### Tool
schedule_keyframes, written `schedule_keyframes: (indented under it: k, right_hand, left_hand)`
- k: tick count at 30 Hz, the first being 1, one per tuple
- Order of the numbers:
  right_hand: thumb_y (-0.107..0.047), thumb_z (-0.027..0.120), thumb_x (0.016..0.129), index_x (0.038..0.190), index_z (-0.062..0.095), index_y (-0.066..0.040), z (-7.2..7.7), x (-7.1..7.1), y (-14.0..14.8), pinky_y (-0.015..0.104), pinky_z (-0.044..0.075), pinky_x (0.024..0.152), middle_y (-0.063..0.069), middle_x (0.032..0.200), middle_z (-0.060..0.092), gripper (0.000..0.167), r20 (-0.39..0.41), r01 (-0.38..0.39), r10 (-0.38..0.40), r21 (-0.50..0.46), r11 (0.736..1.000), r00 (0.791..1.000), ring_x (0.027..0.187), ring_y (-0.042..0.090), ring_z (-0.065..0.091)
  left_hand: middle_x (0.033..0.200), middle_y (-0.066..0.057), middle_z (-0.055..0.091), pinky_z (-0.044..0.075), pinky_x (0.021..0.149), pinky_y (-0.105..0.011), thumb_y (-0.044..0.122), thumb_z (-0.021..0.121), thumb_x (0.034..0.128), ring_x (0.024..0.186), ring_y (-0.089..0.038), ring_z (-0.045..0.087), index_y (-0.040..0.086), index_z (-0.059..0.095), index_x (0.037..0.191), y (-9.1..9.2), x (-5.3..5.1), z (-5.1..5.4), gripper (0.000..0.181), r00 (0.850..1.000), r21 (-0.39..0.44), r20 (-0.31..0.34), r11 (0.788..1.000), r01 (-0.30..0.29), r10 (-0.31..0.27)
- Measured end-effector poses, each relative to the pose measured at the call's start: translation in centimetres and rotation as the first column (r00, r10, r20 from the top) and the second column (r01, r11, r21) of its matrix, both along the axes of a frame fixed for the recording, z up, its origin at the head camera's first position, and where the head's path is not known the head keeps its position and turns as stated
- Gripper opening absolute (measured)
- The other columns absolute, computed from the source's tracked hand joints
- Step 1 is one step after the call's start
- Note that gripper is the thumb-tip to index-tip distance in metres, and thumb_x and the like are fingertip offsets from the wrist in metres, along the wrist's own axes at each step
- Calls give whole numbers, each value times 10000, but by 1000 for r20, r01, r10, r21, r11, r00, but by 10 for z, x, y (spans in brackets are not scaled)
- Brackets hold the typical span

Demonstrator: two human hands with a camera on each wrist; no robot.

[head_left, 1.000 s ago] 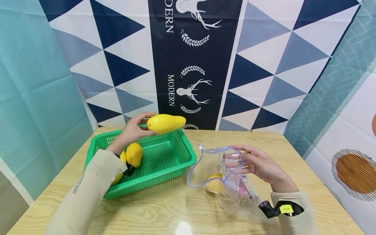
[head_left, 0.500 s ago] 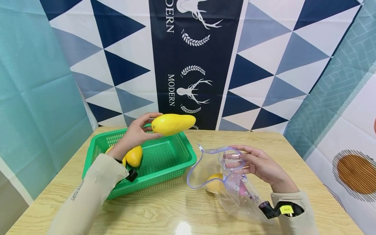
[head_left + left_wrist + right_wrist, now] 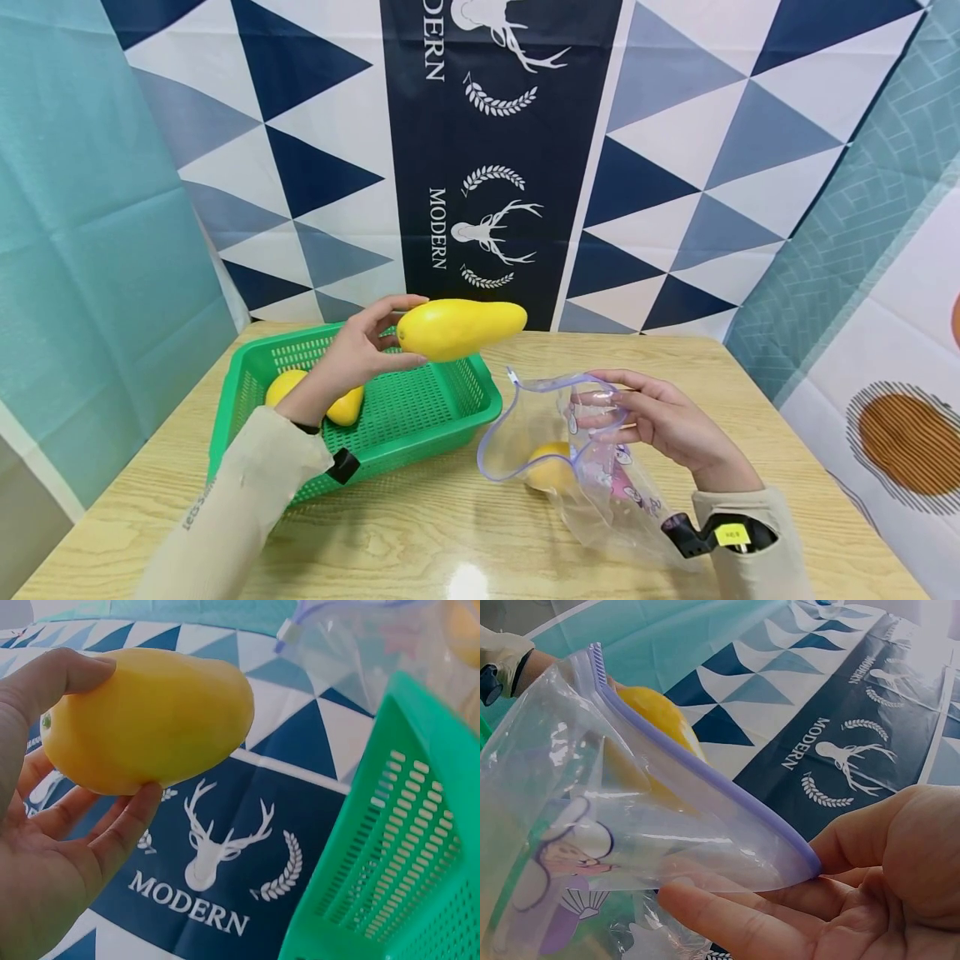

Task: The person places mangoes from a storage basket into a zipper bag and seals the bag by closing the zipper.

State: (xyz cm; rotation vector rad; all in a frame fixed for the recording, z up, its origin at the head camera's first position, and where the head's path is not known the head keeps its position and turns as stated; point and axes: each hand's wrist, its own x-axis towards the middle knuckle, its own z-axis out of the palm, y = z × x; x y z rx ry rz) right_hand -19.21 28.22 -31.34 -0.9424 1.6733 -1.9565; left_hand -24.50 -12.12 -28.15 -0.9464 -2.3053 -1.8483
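Observation:
My left hand (image 3: 360,350) grips a yellow mango (image 3: 461,329) by its blunt end, thumb on one side and fingertips on the other in the left wrist view. The mango points right, held above the right end of the green basket (image 3: 397,467). My right hand (image 3: 667,421) holds the rim of a clear zip bag (image 3: 615,500); in the right wrist view the thumb and fingers pinch its purple edge (image 3: 727,796). The bag's mouth gapes toward the left hand. Inside it lies another mango (image 3: 551,471), seen through the plastic.
More mangoes (image 3: 285,385) lie at the left end of the basket, partly hidden by the left wrist. Basket and bag rest on a wooden table (image 3: 390,542). A patterned cloth (image 3: 322,167) hangs behind the table's far edge.
My left hand has carried the mango to the right, out past the basket's right end and closer to the bag. The right hand and the bag stay put.

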Motion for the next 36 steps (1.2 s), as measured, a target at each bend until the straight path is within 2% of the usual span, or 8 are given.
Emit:
schedule_keyframes:
  k: [8,13,21,30,36]
  right_hand:
    - [14,243,1077,1413,532,-121,0,-1,0,397,546,869,89,1325,632,463,0,-3,3,-3,1000,1000,1123,269,659]
    - [12,249,1078,1414,532,-118,0,0,1,401,548,864,96,1322,633,458,-3,3,-3,0,1000,1000,1120,271,660]
    - [10,255,1078,1413,533,-114,1,1,0,403,546,863,97,1316,637,452,7,9,-9,7,1000,1000,1114,274,663]
    - [5,282,1078,1386,564,-142,1,2,-1,392,554,842,73,1294,654,443,20,40,-40,17,999,999,1091,254,677]
    - [0,269,1081,1406,538,-126,1,1,0,402,550,854,76,1315,640,440,8,25,-25,19,1000,1000,1103,268,670]
  left_hand:
    - [1389,-150,499,510,975,-342,-103,759,797,1171,-277,556,-15,481,1407,7,12,-2,676,998,49,-5,997,62,-62]
    - [1381,-141,511,510,978,-361,-58,777,804,1151,-262,572,-12,486,1402,9,19,-3,667,994,69,4,992,110,-110]
    - [1369,-166,518,525,955,-361,-12,810,793,1121,-241,587,-57,487,1379,12,28,-8,670,982,73,-35,979,189,-186]
    - [1366,-181,517,526,954,-378,-11,809,795,1152,-253,580,-50,499,1373,15,36,-14,656,971,62,-7,969,239,-239]
    - [1341,-202,530,537,936,-378,20,809,808,1141,-218,592,-87,487,1360,15,37,-20,648,956,83,-19,953,293,-292]
